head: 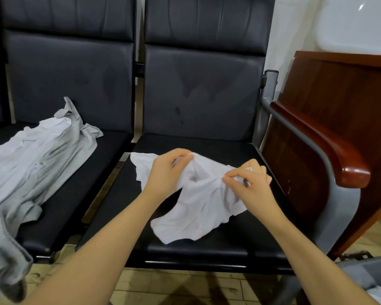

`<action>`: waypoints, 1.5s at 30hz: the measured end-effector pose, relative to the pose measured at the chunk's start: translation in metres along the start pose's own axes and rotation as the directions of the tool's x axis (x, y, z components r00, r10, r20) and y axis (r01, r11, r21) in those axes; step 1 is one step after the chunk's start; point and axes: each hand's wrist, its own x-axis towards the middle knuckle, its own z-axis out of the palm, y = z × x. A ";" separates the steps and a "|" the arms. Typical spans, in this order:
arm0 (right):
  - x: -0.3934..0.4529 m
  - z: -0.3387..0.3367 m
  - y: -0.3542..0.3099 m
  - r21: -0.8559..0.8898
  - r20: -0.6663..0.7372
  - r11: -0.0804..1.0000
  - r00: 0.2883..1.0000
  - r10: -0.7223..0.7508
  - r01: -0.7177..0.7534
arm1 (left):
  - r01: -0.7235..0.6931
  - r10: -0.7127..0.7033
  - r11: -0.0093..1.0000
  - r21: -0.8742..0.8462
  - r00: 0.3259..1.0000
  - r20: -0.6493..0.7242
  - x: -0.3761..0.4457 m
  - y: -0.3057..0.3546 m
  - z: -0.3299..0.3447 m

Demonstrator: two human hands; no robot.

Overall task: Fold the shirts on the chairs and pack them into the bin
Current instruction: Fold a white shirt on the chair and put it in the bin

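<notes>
White shirt point(196, 205) lies crumpled on the right chair seat point(218, 249). Left hand point(166, 172) pinches its fabric at the far edge; right hand point(250, 183) pinches a bunched fold nearer the wooden armrest point(330, 150). Grey shirt point(31, 170) drapes over the seat left of that chair.

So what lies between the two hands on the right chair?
In the head view, bunched fabric of the white shirt spans between the left hand and right hand.
</notes>
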 end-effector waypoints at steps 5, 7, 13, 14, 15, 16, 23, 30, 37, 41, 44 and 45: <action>0.000 -0.004 -0.018 0.130 -0.162 0.991 0.987 -0.020 0.041 | -0.286 0.297 0.948 0.140 0.952 -0.069 0.000 0.029 -0.018; 0.003 0.000 -0.028 0.161 -0.128 0.986 0.992 -0.012 0.033 | -0.363 0.378 0.917 0.163 0.924 -0.067 -0.001 0.038 -0.021; 0.013 0.015 -0.046 0.218 -0.054 0.971 0.994 -0.091 0.101 | -0.390 0.403 0.887 0.247 0.915 0.001 0.001 0.035 -0.036; 0.015 0.016 -0.045 0.243 -0.061 0.967 0.996 -0.068 0.081 | -0.361 0.379 0.890 0.279 0.925 -0.010 0.003 0.027 -0.040; 0.018 0.017 -0.043 0.251 -0.062 0.967 0.997 -0.034 0.049 | -0.319 0.343 0.896 0.309 0.939 -0.024 0.005 0.017 -0.044; 0.020 0.019 -0.040 0.242 -0.059 0.970 0.998 -0.002 0.016 | -0.269 0.296 0.903 0.334 0.955 -0.031 0.008 0.007 -0.047; 0.024 0.053 -0.020 0.042 -0.027 0.989 0.989 0.146 -0.145 | -0.027 0.010 0.912 0.409 0.999 0.043 0.012 -0.064 -0.031; 0.037 0.064 -0.006 -0.119 -0.039 0.965 0.973 0.229 -0.232 | -0.200 0.116 0.850 0.487 0.973 0.198 0.006 -0.069 -0.052; 0.039 0.076 -0.006 -0.169 -0.030 0.970 0.984 0.173 -0.176 | -0.057 -0.112 0.860 0.507 0.949 0.296 -0.013 -0.095 -0.081; 0.038 0.080 -0.006 -0.201 -0.027 0.968 0.989 0.145 -0.147 | -0.013 -0.138 0.870 0.492 0.953 0.269 -0.016 -0.096 -0.083; 0.038 0.081 -0.006 -0.192 -0.021 0.969 0.987 0.156 -0.157 | 0.004 -0.159 0.861 0.509 0.952 0.261 -0.014 -0.093 -0.084; 0.038 0.080 -0.007 -0.191 -0.019 0.968 0.987 0.160 -0.161 | -0.002 -0.155 0.849 0.528 0.955 0.252 -0.013 -0.092 -0.084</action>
